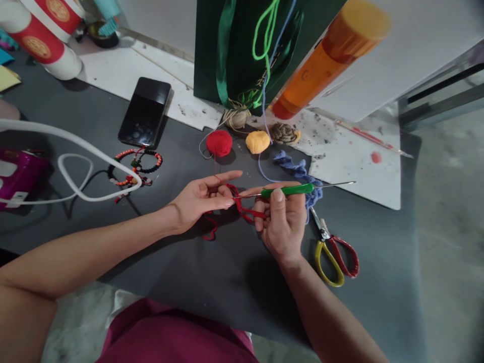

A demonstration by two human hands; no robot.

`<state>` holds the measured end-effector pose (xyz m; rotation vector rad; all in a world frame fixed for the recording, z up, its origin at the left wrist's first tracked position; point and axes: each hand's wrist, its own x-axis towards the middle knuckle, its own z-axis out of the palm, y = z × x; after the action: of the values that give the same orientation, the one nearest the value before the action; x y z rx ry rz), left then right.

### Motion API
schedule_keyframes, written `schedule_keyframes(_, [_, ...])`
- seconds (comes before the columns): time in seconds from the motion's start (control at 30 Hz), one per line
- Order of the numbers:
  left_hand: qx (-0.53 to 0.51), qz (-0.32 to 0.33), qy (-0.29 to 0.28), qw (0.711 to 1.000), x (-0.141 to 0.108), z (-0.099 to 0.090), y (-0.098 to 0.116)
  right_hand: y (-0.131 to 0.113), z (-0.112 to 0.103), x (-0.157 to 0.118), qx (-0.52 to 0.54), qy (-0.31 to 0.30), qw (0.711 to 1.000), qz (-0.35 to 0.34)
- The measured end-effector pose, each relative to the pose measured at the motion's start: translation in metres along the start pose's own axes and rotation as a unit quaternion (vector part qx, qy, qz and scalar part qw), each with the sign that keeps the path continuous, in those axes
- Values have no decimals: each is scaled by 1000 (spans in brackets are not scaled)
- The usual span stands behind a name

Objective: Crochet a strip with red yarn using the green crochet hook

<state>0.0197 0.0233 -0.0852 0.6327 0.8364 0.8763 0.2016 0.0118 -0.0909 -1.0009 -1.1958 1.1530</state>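
Note:
Over the dark grey table, my left hand [200,197] pinches a narrow strip of red crochet work [239,201] between thumb and fingers, its index finger stretched out. A thin red strand runs from that hand up to a ball of red yarn [219,143]. My right hand [284,222] is closed round the green handle of a crochet hook [289,190]. The hook's thin metal tip meets the red work by my left thumb; its other metal end points right. Part of the red strip passes into the curled fingers of my right hand. A red tail hangs below my left hand.
Scissors [329,247] with yellow and red handles lie right of my right hand, near a blue crocheted piece [293,165]. Behind are a yellow yarn ball [257,142], a brown ball [283,133], an orange tube [321,65] and a green bag [242,55]. A phone [145,111], bracelets [132,169] and white cable [75,132] lie left.

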Motion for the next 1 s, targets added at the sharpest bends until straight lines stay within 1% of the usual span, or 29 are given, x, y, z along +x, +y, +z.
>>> schedule_keyframes(0.4, [1, 0, 8, 1000, 0, 1, 0, 1, 0, 0, -9, -2, 1000, 11])
schedule_keyframes(0.5, [13, 0, 14, 1000, -1, 1, 0, -1, 1, 0, -23, -8, 1000, 0])
schedule_keyframes(0.63, [49, 18, 27, 998, -2, 2, 0, -3, -1, -3, -73, -16, 996, -47])
schedule_keyframes(0.8, [114, 66, 46, 990, -3, 4, 1, -1, -7, -10, -181, -27, 976, -118])
schedule_keyframes(0.9, [126, 78, 51, 988, -5, 6, 2, 1, -6, -10, -190, -50, 966, -169])
schedule_keyframes(1.0, [124, 83, 56, 987, -8, 8, 3, 2, -3, -9, -208, -70, 954, -204])
